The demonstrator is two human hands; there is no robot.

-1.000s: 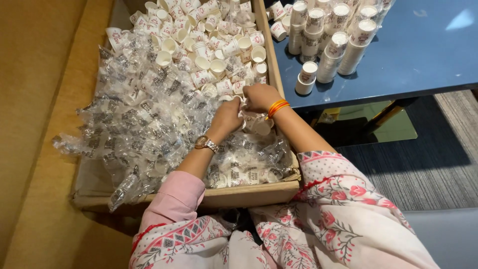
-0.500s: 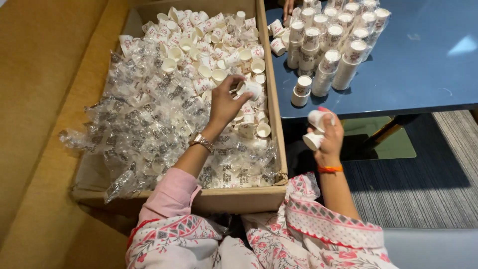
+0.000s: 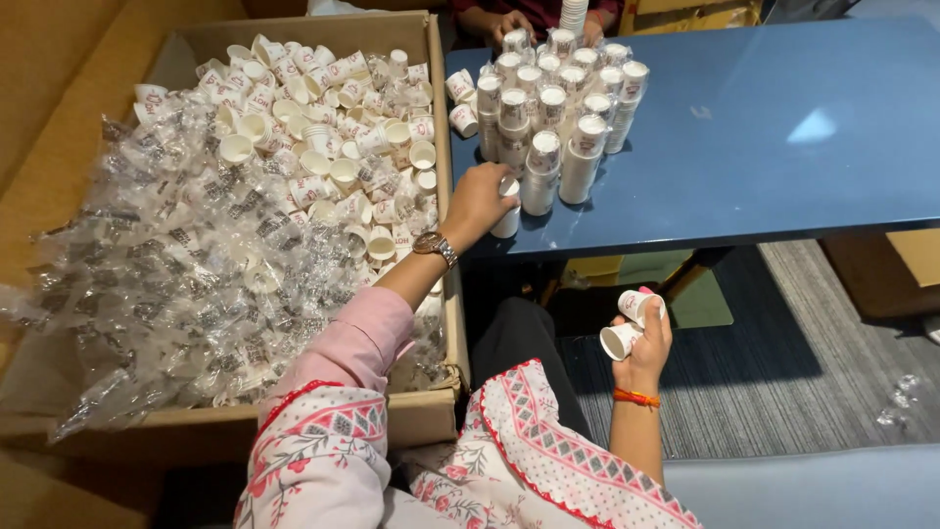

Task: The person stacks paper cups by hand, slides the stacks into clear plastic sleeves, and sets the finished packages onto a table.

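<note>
A short stack of small white paper cups (image 3: 508, 217) stands upright at the near left edge of the blue table, centre of the frame, just in front of the taller stacks. Its top is covered by the left hand (image 3: 477, 201), which grips it. Two more small white cups (image 3: 627, 323) lie on their sides, mouths facing left, clasped in the right hand (image 3: 643, 338), lower right of centre, above the grey carpet.
</note>
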